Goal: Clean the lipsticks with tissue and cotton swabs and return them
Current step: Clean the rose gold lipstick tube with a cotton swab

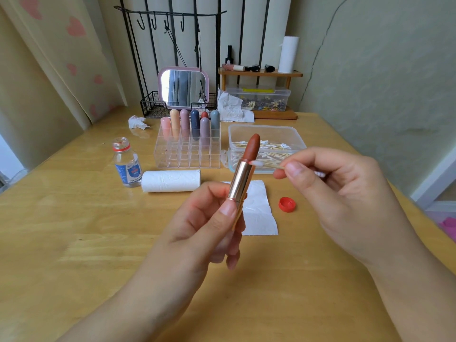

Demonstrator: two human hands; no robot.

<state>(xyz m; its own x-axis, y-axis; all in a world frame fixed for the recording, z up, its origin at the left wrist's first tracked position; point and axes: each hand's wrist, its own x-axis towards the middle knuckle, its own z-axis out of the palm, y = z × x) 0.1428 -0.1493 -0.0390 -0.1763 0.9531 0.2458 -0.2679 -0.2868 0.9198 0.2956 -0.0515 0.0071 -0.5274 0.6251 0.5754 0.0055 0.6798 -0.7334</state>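
Rose-gold lipstick [240, 182] gripped by left hand [209, 225]; right hand [345, 193] pinches cotton swab [261, 165] (tip touching bullet base), masking swab box [269, 134]; bottle [127, 166] label illegible.

Head view, downward, close over table [74, 243]

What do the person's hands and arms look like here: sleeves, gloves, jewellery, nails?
Both are bare. The left hand and right hand wear no gloves, and no rings show on the visible fingers. Both forearms are uncovered down to the frame edge: no sleeves, watch or bracelet in view. The fingernails are short and look unpainted. No markings or tattoos are visible.
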